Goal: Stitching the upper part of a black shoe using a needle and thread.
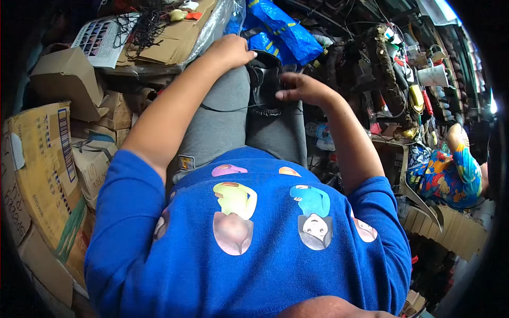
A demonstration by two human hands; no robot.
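Note:
A black item [265, 87], apparently a shoe with a ribbed lower edge, lies between my knees over my grey trousers. My left hand [231, 51] is closed above my left knee, beside the item's far end. Its thumb points right, and whatever the curled fingers hold is hidden. To the right of the item is my right hand [305, 88], with its thumb toward the black surface and its fingertips blurred and dark. I cannot make out whether it grips anything. A thin black cord [228, 110] crosses my lap below the item.
Cardboard [164, 45] with tangled black cords [143, 32] lies at the far left. Boxes [40, 175] crowd my left side. A blue bag [291, 40] lies ahead. Cluttered tools and a white mug [432, 76] stand right, near another person in a colourful shirt [448, 177].

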